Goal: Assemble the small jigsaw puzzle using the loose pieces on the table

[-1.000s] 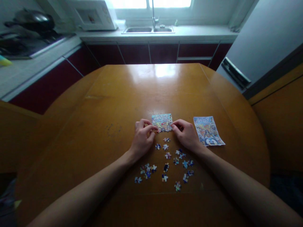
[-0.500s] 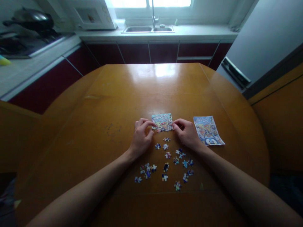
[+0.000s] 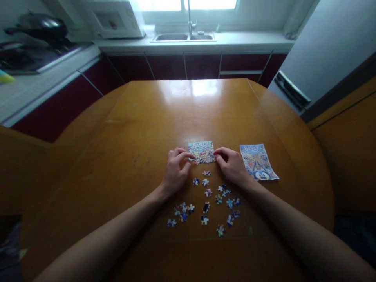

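Note:
A partly joined jigsaw puzzle [image 3: 201,150] lies flat on the wooden table, its lower edge uneven. My left hand [image 3: 176,168] rests at its lower left, the index fingertip on the puzzle and the thumb held apart below. At the right edge, my right hand [image 3: 232,164] has thumb and index finger closed together on the puzzle's border; whether a separate piece is between them is too small to tell. Loose puzzle pieces [image 3: 205,182] are scattered nearer to me, below and between both hands. More pieces [image 3: 183,216] form a cluster near my left forearm.
A printed picture sheet [image 3: 257,162] lies just right of my right hand, its lower corner lifting slightly. The large wooden table [image 3: 141,125] has rounded sides. Beyond it stand a counter with a sink [image 3: 172,37], a microwave [image 3: 114,19], a stove with a wok [image 3: 41,25] and a fridge [image 3: 320,47].
Both hands stay almost where they were at the puzzle's sides. The loose pieces and the picture sheet have not visibly moved.

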The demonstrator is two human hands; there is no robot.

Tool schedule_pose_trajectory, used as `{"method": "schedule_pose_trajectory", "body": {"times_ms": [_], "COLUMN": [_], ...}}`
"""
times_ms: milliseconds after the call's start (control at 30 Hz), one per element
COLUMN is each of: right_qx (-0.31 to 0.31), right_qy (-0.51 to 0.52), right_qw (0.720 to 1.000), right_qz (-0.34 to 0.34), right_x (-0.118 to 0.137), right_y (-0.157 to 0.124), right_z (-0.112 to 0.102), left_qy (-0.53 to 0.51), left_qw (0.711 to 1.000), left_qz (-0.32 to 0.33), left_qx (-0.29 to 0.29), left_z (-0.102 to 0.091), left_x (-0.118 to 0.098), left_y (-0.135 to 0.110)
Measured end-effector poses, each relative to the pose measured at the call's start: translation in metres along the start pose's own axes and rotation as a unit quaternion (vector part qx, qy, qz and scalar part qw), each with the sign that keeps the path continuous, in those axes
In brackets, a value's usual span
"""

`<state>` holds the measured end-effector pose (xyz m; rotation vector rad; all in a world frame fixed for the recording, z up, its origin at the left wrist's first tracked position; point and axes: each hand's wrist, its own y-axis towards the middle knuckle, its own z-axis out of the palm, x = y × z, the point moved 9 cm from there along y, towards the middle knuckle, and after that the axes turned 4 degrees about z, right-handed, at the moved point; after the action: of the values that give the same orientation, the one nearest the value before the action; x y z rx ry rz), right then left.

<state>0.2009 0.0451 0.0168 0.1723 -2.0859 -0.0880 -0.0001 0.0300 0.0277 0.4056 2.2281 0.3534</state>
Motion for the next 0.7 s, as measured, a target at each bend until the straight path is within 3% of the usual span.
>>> {"method": "schedule_pose_trajectory", "body": {"times_ms": [233,467,700], "right_qx": [0.003,0.002,0.002], "right_qy": [0.012,-0.004,-0.01], "right_qw": [1.0,1.0,1.0], "right_qz": [0.009,0.0,0.001], "right_x": [-0.003,0.001,0.0], "right_y": [0.001,0.0,-0.001], "right_z": [-0.001,0.001,0.0], "left_qy": [0.006,0.023,0.001], "left_qw": [0.999,0.987,0.997], "left_qz": [0.034,0.106,0.059], "left_qx": [0.029,0.116,0.055], "left_z": [0.004,0.021,0.011], "left_x": [-0.013,-0.023,-0.011], "left_y": [0.0,-0.007,-0.001]}}
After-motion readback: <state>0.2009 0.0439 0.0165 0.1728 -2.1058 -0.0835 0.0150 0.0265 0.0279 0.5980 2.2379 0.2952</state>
